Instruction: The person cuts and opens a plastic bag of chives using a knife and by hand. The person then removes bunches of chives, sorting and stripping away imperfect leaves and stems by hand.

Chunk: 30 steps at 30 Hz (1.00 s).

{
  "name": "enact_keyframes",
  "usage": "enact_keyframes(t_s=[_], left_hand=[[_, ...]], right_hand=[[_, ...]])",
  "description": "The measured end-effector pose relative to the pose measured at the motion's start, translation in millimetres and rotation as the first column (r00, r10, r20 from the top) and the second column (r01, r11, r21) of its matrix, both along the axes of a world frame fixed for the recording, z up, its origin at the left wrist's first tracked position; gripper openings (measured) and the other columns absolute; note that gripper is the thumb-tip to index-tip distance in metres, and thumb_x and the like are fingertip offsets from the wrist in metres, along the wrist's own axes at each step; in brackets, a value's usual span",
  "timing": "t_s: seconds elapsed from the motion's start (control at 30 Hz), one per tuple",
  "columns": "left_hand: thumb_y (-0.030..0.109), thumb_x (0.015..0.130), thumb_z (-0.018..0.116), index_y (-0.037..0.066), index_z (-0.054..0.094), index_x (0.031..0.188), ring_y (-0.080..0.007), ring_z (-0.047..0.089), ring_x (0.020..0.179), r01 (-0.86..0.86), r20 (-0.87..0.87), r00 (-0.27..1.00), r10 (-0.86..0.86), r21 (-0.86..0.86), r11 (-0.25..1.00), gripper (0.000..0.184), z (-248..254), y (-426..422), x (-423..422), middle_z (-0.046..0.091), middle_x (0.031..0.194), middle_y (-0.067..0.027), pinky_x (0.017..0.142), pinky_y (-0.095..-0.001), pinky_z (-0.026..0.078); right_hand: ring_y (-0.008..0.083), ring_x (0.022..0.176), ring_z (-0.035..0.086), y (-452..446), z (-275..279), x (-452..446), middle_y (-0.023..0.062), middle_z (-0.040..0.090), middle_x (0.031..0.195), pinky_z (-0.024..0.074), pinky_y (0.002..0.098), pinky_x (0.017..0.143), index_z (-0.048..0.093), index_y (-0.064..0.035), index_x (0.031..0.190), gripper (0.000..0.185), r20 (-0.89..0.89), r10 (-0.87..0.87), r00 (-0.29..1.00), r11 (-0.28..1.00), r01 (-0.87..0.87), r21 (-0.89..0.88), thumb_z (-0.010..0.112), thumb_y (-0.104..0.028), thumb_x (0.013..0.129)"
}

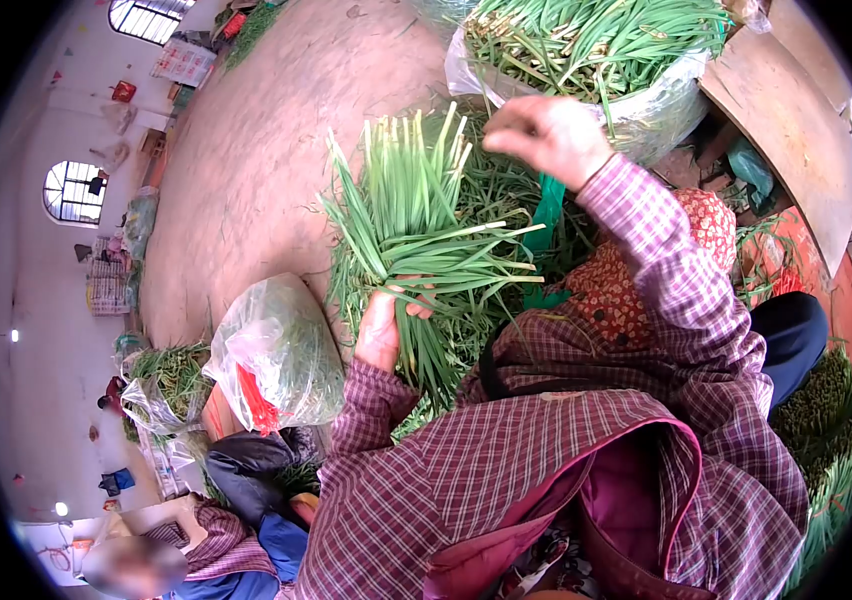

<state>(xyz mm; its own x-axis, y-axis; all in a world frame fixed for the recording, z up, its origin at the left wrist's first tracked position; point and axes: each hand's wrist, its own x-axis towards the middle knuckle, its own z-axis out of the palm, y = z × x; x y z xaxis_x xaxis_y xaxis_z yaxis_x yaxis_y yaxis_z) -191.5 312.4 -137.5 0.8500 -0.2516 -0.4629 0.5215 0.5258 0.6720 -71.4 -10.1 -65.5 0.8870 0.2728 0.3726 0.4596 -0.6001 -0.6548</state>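
Observation:
My left hand [398, 322] is wrapped round a bunch of garlic chives [416, 195], flat green leaves with pale cut ends. Most stalks fan upward from the fist; some point off to the right, and leaf tips hang below it. Up and to the right, my right hand [551, 138] is raised apart from the bunch. Its fingers are bent and slightly blurred, with a gap between thumb and forefinger and nothing visible in them. Just beyond that hand stands a plastic-lined container heaped with more chives [596, 50]. Loose green leaves [501, 195] lie beneath the bunch, over my lap.
A clear plastic bag [281, 345] with greens and red ties sits to the left. Another person [226, 540] sits at lower left. Upright green bundles [836, 440] stand at lower right, and a wooden board [786, 110] lies at upper right. The floor [246, 170] is bare earth-coloured.

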Motion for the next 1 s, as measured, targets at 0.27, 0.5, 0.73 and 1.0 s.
enact_keyframes(t_s=[0.27,0.5,0.73,1.0], left_hand=[[0.019,0.077,0.064,-0.006,0.059,0.097,-0.0161,0.052,0.057,0.06,0.036,0.998,-0.06,0.009,0.998,0.032,5,-5,0,0.063,0.088,-0.0176,0.058,-0.0324,0.047],[0.018,0.078,0.063,-0.004,0.058,0.096,-0.0129,0.047,0.054,0.029,0.073,0.997,-0.028,-0.007,1.0,0.029,17,-9,-2,0.062,0.086,-0.017,0.054,-0.0306,0.04],[0.015,0.079,0.061,-0.001,0.058,0.096,-0.0112,0.046,0.054,-0.089,0.063,0.993,0.095,-0.095,0.991,0.023,10,24,-5,0.06,0.082,-0.0123,0.053,-0.0278,0.039],[0.017,0.082,0.06,-0.004,0.058,0.095,-0.0108,0.045,0.054,-0.072,0.02,0.997,0.073,-0.032,0.997,0.025,19,17,7,0.056,0.074,-0.0069,0.053,-0.0279,0.038]], right_hand=[[0.0245,0.077,0.062,46,-15,-8,0.0066,0.058,0.082,0.0521,0.038,0.065,0.061,-0.0067,0.081,0.018,0.283,0.107,0.953,0.947,-0.011,-0.321,0.067,-0.023,0.075],[0.0209,0.074,0.059,29,-16,17,0.0071,0.056,0.081,0.0522,0.0326,0.057,0.059,-0.0052,0.09,0.024,0.253,-0.108,0.961,0.816,0.231,-0.53,0.058,-0.029,0.083],[0.0189,0.069,0.062,-35,-31,25,0.0096,0.061,0.091,0.0549,0.0314,0.065,0.06,-0.0106,0.108,0.03,0.08,-0.245,0.966,0.875,0.256,-0.412,0.063,-0.028,0.084],[0.0133,0.059,0.057,29,-21,-30,0.0141,0.063,0.11,0.0512,0.0285,0.059,0.032,-0.0113,0.14,0.064,-0.538,0.665,0.518,0.743,-0.536,0.401,0.062,-0.027,0.086]])
